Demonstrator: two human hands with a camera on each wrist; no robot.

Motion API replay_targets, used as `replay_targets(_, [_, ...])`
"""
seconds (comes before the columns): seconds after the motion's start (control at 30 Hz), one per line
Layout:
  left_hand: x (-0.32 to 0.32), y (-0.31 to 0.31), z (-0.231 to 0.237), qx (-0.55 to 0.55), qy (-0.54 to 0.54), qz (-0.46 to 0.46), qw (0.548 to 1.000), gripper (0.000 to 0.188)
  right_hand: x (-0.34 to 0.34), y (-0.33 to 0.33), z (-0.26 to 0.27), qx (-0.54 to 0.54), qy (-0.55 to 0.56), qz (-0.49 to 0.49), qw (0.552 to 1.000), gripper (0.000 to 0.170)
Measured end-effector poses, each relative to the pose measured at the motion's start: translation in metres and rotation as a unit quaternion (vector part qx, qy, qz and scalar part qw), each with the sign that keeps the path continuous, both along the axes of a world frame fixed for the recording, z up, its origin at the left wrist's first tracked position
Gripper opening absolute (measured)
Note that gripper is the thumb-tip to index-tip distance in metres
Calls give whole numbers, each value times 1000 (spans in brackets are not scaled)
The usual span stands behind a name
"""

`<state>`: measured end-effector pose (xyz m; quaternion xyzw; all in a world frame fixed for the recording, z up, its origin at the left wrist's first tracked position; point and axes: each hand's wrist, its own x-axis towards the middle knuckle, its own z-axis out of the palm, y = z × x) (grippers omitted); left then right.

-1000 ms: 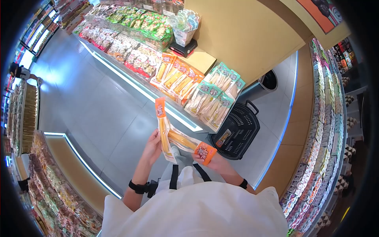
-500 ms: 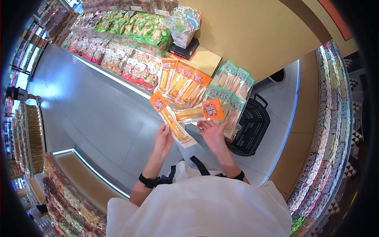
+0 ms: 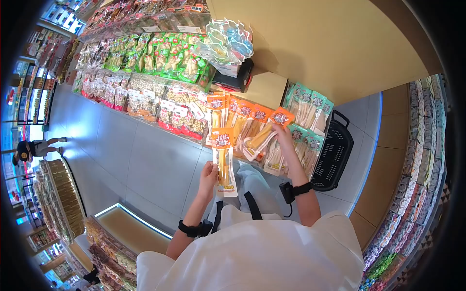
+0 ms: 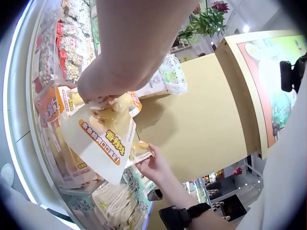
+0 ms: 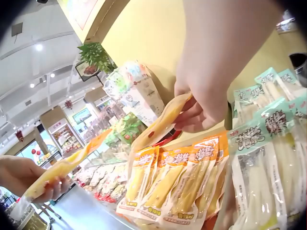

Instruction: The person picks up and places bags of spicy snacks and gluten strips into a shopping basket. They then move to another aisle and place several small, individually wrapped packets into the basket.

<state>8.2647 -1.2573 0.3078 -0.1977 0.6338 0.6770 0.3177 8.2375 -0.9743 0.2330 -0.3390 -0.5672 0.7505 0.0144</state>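
Note:
My left hand (image 3: 208, 175) pinches the side of a long clear snack packet (image 3: 225, 167) with an orange top and yellow strips inside. It hangs upright in front of the display, its white printed back (image 4: 98, 146) facing the left wrist camera. With my right hand (image 3: 283, 136) I grip a second such packet (image 3: 260, 139) near its orange top, slanted just above the display row. From the right wrist view, the fingers (image 5: 194, 117) curl over this packet's end. Beneath it lies a row of matching orange-topped packets (image 5: 184, 184).
Green-topped packets (image 3: 310, 104) lie right of the orange ones. A black basket (image 3: 334, 153) stands on the floor beyond them. Bagged nuts (image 3: 182, 109) fill the left bins, and a patterned paper container (image 3: 225, 46) stands behind. Another person (image 3: 36, 149) is at far left.
My left hand has turned its packet upright. My right hand has gone from spread fingers under the second packet to gripping its top, moving it right and over the display.

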Motion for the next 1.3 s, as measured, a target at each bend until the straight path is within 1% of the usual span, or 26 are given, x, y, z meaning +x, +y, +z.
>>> replay_targets(0.07, [-11,-6,1,-21,7,0,1000,12,-12,1,-13,77,-41,99,991,24])
replay_targets(0.17, [-28,-18,-12,-13,33,-30,999,11,-21,-11,-44,116,-42,101,987,29])
replay_targets(0.2, [-34,-17,-9,7,26,-30,999,10,-17,-11,-95,219,-12,76,973,31])
replay_targets(0.23, [-41,-15,-9,9,20,-30,999,10,-17,-13,-90,270,-65,57,959,31])
replay_targets(0.3, [-51,-13,-10,12,8,-31,999,10,-13,-34,-79,361,-170,14,917,33])
replay_targets(0.33, [-54,-15,-13,8,16,-40,999,11,-10,-45,-84,402,-135,-23,905,34])
replay_targets(0.4, [-66,-11,-20,5,37,-58,998,13,-1,-61,-77,457,-54,-79,884,39])
replay_targets(0.43, [-73,-6,-19,23,42,-68,997,14,2,-66,-72,485,-11,-106,868,41])
replay_targets(0.47, [-79,-1,-15,41,47,-77,995,16,7,-70,-72,502,-26,-103,858,39])
replay_targets(0.53, [-89,9,-13,86,47,-79,992,18,23,-76,-65,431,-57,-48,899,33])
replay_targets(0.63, [-98,23,-49,62,115,-128,983,19,45,-78,-55,324,-69,33,943,27])
replay_targets(0.67, [-102,33,-54,65,110,-127,984,25,52,-79,-52,286,-70,58,954,26])
replay_targets(0.77, [-108,55,-98,33,158,-153,975,23,70,-82,-26,259,-156,97,948,22])
replay_targets(0.8, [-109,64,-102,19,149,-147,978,29,79,-81,-30,248,-144,84,954,21])
replay_targets(0.83, [-111,71,-108,-27,166,-171,971,31,88,-82,-35,238,-131,73,960,21])
replay_targets(0.87, [-113,76,-126,-74,185,-192,961,33,96,-83,-38,227,-117,63,965,20])
replay_targets(0.9, [-114,79,-140,-122,204,-210,948,35,100,-83,-30,222,-133,51,965,20])
replay_targets(0.93, [-114,79,-153,-147,168,-233,946,41,103,-85,-23,216,-147,40,964,20])
replay_targets(1.03, [-117,79,-147,-274,244,-359,858,37,112,-92,-18,181,-160,5,970,19])
replay_targets(1.07, [-113,82,-141,-293,290,-351,841,34,112,-90,-16,169,-158,-7,973,19])
replay_targets(1.13, [-111,83,-159,-201,277,-307,888,29,113,-92,-12,165,-164,-12,972,19])
replay_targets(1.17, [-113,83,-158,-155,269,-284,907,26,112,-94,-11,162,-166,-14,973,19])
replay_targets(1.27, [-108,83,-157,-213,313,-245,892,22,111,-100,-10,149,-153,-21,977,19])
replay_targets(1.3, [-109,83,-158,-254,396,-215,856,21,112,-102,-9,154,-148,-24,977,19])
